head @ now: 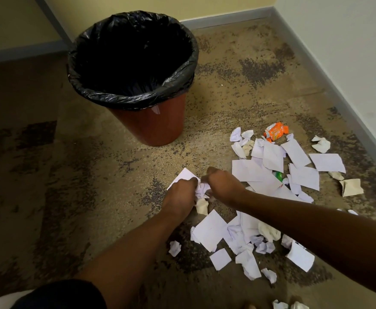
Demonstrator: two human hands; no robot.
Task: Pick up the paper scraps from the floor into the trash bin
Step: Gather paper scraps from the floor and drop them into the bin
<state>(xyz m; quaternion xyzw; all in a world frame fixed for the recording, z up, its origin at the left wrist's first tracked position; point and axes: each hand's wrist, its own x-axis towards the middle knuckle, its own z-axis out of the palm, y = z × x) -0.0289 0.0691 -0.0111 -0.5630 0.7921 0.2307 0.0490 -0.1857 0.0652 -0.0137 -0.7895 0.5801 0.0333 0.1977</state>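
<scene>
- Crouching over a mottled brown carpet [106, 175], I have both hands down among a spill of paper scraps [271, 172].
- My left hand [180, 192] is curled, its fingers closed on a flat white sheet [183, 175] and pressed against a crumpled white wad [201, 189].
- My right hand [223, 182] is bunched into a loose fist, knuckles up, gripping the same wad from the other side; the two hands nearly touch.
- A beige crumpled tissue [202, 207] lies just below the wad, between my wrists.
- Flat white pieces and small balled bits spread to the right of my hands and down toward the lower edge of the view, some overlapping.
- An orange wrapper [275, 132] sits at the far end of the pile, and something green [278, 175] peeks out from under the sheets.
- The trash bin [151, 123], reddish-brown and lined with a black bag [106, 94], stands upright beyond my hands to the left, near the wall, well apart from the scraps.
</scene>
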